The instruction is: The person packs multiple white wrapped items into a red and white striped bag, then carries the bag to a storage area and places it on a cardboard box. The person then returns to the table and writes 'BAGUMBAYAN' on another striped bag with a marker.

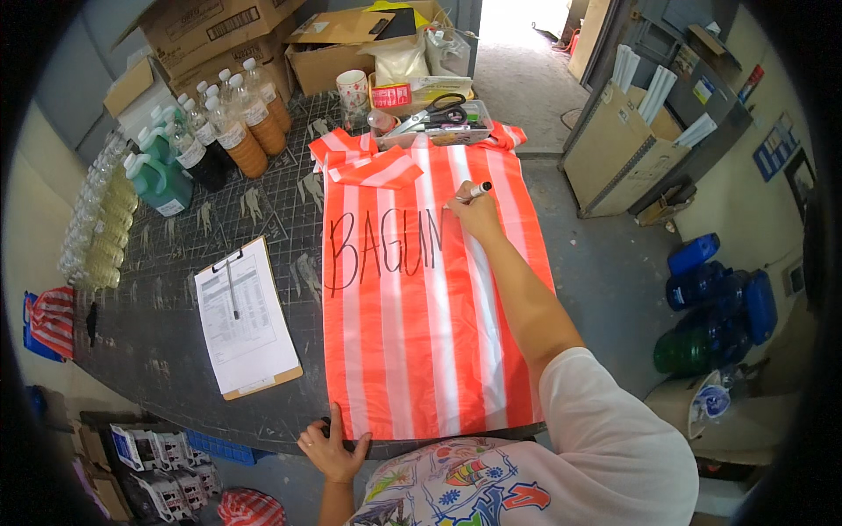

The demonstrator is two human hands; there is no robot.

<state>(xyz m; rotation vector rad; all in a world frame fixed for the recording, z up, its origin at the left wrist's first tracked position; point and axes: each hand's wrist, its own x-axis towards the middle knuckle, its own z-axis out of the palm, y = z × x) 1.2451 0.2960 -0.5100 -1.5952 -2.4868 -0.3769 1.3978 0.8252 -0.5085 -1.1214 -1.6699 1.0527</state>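
Observation:
A plastic bag (381, 368) with orange-red and white stripes lies flat at the table's near right edge. Large black hand-drawn letters (383, 245) run across its upper half. My right hand (474, 213) grips a black-and-white marker (479, 189), its tip hidden by my fingers beside the last letter. At the bag's lower left corner rests my left hand (331, 449), forefinger and thumb spread against the edge. A small black thing shows between its other, bent fingers; its kind is unclear. Left of the bag lies a clipboard (288, 377) with a printed sheet (254, 346) and a pen (232, 289).
Bottles of brown liquid (241, 149) and green jugs (162, 186) stand at the far left, near rows of clear bottles (96, 237). Behind the bag sits a plastic tray (478, 131) with scissors (443, 112). Cardboard boxes (329, 61) stand behind; blue containers (719, 294) lie right.

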